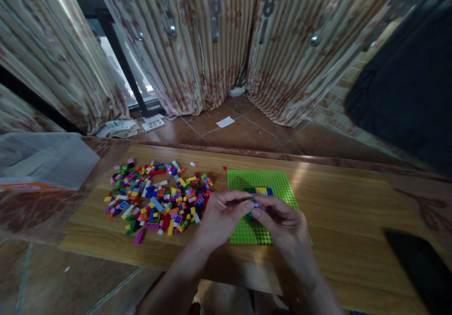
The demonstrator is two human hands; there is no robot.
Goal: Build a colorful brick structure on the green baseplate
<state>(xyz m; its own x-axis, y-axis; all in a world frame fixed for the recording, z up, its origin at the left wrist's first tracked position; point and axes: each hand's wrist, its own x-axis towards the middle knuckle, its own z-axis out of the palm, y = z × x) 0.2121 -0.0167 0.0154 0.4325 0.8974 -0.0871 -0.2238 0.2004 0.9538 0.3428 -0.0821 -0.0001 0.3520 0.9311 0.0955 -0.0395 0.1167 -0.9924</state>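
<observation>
Both of my hands meet over a bright green studded baseplate (259, 181) on a low wooden table (339, 211). My left hand (222, 214) and my right hand (282, 221) have their fingers pinched together on a small brick piece (253, 204) between the fingertips; its colour is hard to make out. A short row of yellow, blue and green bricks (262, 191) is stuck on the baseplate just beyond my fingers. A loose heap of many-coloured small bricks (158, 197) lies on the table left of my left hand.
A clear plastic box (42, 159) stands at the table's far left. A dark flat object (420, 268) lies at the right front corner. Striped curtains (212, 51) hang behind, over a tiled floor (247, 131) with scattered papers (122, 127). A single red brick (224, 168) lies beside the baseplate.
</observation>
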